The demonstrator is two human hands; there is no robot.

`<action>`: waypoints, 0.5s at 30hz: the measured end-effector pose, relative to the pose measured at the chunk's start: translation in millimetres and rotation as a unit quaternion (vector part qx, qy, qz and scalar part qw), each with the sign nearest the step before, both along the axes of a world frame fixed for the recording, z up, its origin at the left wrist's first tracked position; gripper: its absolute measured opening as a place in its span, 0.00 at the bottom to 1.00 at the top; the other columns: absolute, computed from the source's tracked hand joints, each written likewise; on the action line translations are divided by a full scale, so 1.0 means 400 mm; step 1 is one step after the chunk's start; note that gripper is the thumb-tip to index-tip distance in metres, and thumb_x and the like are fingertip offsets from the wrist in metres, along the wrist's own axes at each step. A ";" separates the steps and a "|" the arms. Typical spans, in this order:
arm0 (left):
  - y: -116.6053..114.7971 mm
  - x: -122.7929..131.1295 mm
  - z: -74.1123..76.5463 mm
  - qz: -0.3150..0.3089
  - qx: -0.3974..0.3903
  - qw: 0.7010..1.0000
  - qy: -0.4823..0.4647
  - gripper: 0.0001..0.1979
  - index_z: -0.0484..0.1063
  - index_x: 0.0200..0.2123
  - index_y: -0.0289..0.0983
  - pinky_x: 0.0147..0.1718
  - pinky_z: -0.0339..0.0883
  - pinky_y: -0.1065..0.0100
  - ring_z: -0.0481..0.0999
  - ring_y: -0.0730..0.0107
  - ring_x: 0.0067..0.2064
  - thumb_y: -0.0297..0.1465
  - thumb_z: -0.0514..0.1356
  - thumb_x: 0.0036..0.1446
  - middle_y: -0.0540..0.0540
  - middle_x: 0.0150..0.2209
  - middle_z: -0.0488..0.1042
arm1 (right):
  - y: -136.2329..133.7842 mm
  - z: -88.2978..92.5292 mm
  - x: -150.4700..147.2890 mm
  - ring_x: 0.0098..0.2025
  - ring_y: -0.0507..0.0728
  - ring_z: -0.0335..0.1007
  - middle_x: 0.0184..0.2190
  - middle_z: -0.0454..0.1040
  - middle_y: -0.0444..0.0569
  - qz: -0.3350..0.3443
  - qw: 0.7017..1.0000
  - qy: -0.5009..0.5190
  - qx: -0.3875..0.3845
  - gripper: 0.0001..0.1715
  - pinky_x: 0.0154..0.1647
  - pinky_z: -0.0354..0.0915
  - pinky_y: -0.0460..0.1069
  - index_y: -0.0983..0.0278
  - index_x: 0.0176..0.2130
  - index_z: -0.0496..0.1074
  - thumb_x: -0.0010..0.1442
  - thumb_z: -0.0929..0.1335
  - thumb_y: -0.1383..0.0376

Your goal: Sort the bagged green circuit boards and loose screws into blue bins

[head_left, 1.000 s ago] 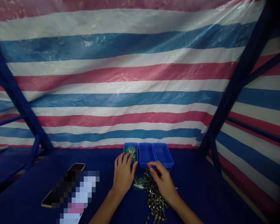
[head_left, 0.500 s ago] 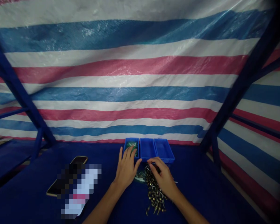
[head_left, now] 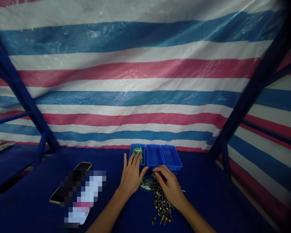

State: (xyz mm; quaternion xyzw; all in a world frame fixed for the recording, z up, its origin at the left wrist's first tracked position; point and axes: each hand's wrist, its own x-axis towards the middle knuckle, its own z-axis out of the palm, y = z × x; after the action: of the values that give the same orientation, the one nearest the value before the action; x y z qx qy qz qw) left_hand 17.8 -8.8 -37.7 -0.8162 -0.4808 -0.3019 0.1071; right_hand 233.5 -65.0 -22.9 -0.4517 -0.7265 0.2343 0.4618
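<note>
My left hand (head_left: pixel 131 173) lies flat with its fingers spread, the fingertips over the near edge of the left blue bin (head_left: pixel 137 152), which holds small green parts. My right hand (head_left: pixel 168 185) rests curled on top of a heap of small brass-coloured pins (head_left: pixel 161 204) on the dark blue table; its fingertips pinch into the heap's far end and I cannot make out what they hold. A small greenish part (head_left: pixel 145 185) lies between the two hands. Beside the left bin stand a middle blue bin (head_left: pixel 153 156) and a right one (head_left: pixel 171 158).
A phone (head_left: pixel 74 178) lies at the left of the table, partly under a blurred patch. A striped red, white and blue tarp (head_left: pixel 135 81) hangs close behind the bins. Slanted blue frame bars (head_left: pixel 19 94) stand left and right.
My left hand has slid forward from the table onto the left bin's near edge. The right hand has stayed on the pin heap with little movement. The view has tilted slightly.
</note>
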 end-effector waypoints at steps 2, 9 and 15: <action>0.000 -0.001 0.002 0.003 0.001 1.000 -0.006 0.29 0.63 0.69 0.37 0.71 0.42 0.29 0.63 0.43 0.71 0.46 0.55 0.72 0.36 0.69 0.67 | -0.001 -0.001 0.002 0.51 0.62 0.74 0.48 0.78 0.52 -0.005 1.000 -0.029 -0.003 0.15 0.57 0.68 0.57 0.57 0.51 0.76 0.76 0.62 0.58; -0.022 0.007 0.038 -0.035 0.009 0.995 -0.092 0.19 0.68 0.64 0.42 0.73 0.47 0.37 0.68 0.54 0.68 0.34 0.54 0.74 0.40 0.66 0.70 | -0.027 0.026 0.001 0.62 0.67 0.65 0.61 0.73 0.51 0.057 0.986 -0.159 -0.011 0.23 0.66 0.58 0.66 0.49 0.63 0.73 0.71 0.70 0.56; -0.039 0.016 0.050 -0.073 0.005 0.988 -0.135 0.15 0.70 0.60 0.43 0.72 0.50 0.39 0.72 0.57 0.63 0.30 0.54 0.73 0.43 0.59 0.74 | -0.043 0.039 -0.014 0.66 0.72 0.60 0.63 0.73 0.48 0.142 0.968 -0.208 -0.020 0.27 0.66 0.56 0.69 0.44 0.58 0.78 0.60 0.78 0.54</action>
State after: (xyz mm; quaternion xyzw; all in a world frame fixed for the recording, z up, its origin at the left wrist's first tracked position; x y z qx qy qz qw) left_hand 24.1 -24.2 -17.8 -0.8005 -0.4284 -0.4186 0.0235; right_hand 228.0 -82.2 -7.2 -0.3920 -0.8583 0.2130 0.2535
